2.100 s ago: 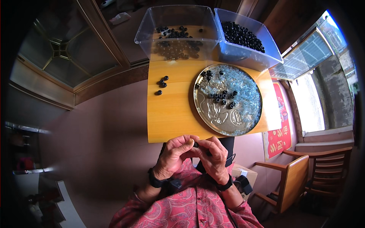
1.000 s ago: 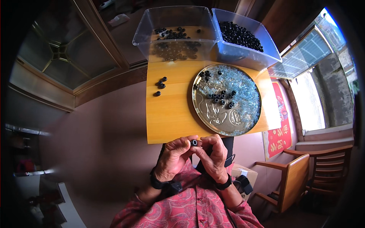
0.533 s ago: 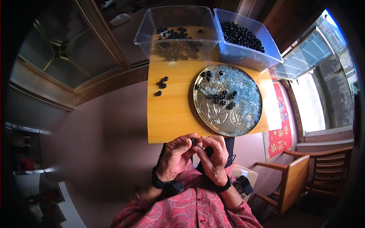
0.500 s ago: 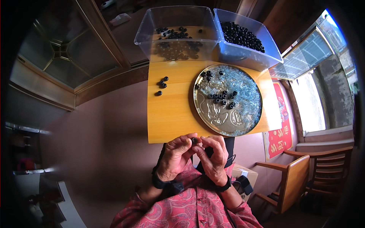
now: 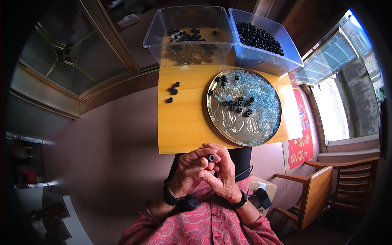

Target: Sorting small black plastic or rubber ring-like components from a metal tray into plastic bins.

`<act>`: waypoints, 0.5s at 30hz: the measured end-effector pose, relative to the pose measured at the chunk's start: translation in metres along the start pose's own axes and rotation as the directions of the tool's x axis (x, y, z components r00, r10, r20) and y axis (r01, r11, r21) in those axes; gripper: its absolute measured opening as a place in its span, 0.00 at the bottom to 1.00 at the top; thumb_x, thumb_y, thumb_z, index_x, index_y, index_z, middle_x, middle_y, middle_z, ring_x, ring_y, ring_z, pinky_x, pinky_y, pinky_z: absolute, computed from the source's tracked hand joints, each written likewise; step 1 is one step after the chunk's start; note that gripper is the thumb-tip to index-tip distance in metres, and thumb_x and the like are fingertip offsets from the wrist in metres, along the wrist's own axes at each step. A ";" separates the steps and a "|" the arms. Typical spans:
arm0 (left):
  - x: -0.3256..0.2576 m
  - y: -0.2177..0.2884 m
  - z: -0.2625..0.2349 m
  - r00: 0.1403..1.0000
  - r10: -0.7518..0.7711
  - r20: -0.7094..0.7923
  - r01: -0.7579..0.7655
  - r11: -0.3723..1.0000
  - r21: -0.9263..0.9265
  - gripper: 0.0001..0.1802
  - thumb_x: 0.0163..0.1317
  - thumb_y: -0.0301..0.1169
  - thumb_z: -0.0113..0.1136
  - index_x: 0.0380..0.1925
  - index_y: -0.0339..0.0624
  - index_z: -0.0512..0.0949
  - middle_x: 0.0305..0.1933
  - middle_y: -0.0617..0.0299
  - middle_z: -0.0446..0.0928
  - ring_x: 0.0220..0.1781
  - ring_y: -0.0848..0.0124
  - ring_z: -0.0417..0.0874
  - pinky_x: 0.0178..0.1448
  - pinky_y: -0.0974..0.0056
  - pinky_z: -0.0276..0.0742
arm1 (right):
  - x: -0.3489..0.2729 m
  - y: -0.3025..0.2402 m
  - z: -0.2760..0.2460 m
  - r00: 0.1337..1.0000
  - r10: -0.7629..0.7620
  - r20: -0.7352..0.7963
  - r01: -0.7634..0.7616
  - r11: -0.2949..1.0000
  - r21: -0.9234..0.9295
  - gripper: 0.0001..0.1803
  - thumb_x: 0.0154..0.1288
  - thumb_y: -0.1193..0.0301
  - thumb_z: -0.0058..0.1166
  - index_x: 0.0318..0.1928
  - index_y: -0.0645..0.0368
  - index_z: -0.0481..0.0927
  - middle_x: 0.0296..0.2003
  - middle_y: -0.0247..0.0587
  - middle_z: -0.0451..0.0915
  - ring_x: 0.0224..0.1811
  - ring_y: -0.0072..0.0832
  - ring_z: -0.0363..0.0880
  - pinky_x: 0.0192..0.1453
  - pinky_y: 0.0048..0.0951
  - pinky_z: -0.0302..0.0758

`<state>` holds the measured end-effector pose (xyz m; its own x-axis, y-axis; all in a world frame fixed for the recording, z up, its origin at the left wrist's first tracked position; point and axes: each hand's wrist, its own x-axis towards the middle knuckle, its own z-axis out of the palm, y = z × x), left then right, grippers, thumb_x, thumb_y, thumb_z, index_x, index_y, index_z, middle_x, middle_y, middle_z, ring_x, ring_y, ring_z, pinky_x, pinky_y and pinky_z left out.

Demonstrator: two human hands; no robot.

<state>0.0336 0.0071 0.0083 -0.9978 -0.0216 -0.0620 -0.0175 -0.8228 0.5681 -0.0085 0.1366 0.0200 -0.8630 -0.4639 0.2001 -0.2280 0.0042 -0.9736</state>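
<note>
left hand (image 5: 188, 171) and right hand (image 5: 222, 173) were pressed together just below the wooden worktop's (image 5: 183, 122) near edge, fingertips pinching 1 small black ring (image 5: 211, 157) between them. more black rings lay on the round metal tray (image 5: 245, 132).

A: What sits on the wooden bench (image 5: 183, 122)?
B: A round metal tray (image 5: 261, 130) strewn with pale blue bits, plus a few dark rings. Three loose black rings (image 5: 173, 90) lie just left of it.
A: And at the far edge?
B: Two clear plastic bins side by side: the left bin (image 5: 188, 24) holds a thin scatter of black rings, the right bin (image 5: 265, 45) is heaped with them.
A: Anything off to the right?
B: A wooden chair (image 5: 314, 196), a red poster (image 5: 300, 139) and a window (image 5: 335, 61)
</note>
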 end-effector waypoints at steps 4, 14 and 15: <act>0.004 -0.003 0.005 0.995 0.038 -0.089 -0.037 0.999 0.012 0.17 0.69 0.31 0.61 0.54 0.35 0.79 0.46 0.58 0.82 0.40 0.73 0.81 0.51 0.60 0.81 | 0.000 0.011 -0.008 0.996 -0.056 -0.069 0.048 0.991 -0.122 0.36 0.59 0.66 0.70 0.65 0.64 0.70 0.56 0.52 0.78 0.48 0.41 0.80 0.55 0.36 0.77; 0.004 -0.009 0.001 0.999 -0.025 -0.038 0.029 0.992 0.121 0.33 0.60 0.49 0.70 0.54 0.32 0.78 0.28 0.76 0.66 0.31 0.85 0.67 0.38 0.77 0.68 | -0.005 0.014 0.009 0.985 0.148 -0.087 -0.150 0.989 -0.014 0.38 0.61 0.61 0.71 0.62 0.67 0.65 0.47 0.50 0.78 0.42 0.29 0.81 0.43 0.28 0.81; 0.005 -0.010 0.002 0.999 -0.025 -0.038 0.030 0.992 0.120 0.33 0.60 0.49 0.70 0.54 0.32 0.78 0.28 0.76 0.66 0.31 0.85 0.67 0.38 0.77 0.68 | -0.004 0.015 0.010 0.985 0.148 -0.088 -0.150 0.989 -0.015 0.38 0.61 0.61 0.71 0.62 0.67 0.65 0.47 0.50 0.78 0.42 0.29 0.81 0.43 0.28 0.81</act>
<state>0.0282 0.0166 0.0040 -0.9940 -0.0222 -0.1071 -0.0544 -0.7487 0.6607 -0.0039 0.1298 0.0040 -0.9234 -0.3788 0.0625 -0.1027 0.0870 -0.9909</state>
